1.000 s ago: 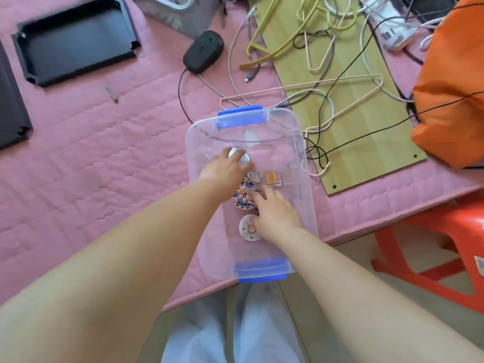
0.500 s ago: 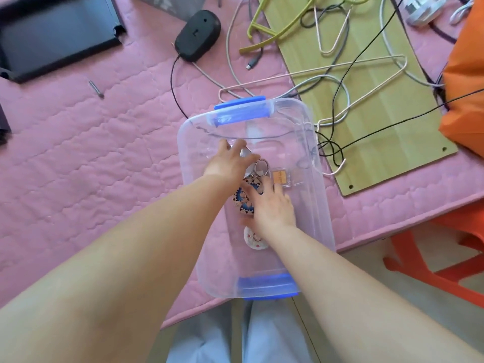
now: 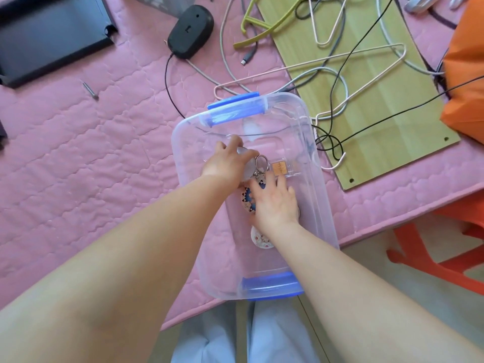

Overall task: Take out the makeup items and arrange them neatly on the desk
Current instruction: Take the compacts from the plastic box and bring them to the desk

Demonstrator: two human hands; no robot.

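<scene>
Clear bin: left hand grips round compact; right hand flat on items.

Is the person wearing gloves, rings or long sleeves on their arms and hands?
No. Both arms are bare all the way up to the frame edge, with no sleeves showing. The left hand and the right hand have no gloves, and no rings, watch or bracelet can be seen. Below the arms, light blue trousers show.

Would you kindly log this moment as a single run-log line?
stage: taking items out | left hand: grips silver round item | right hand: flat over patterned round item | both inside clear bin | desk: nothing arranged yet
</scene>
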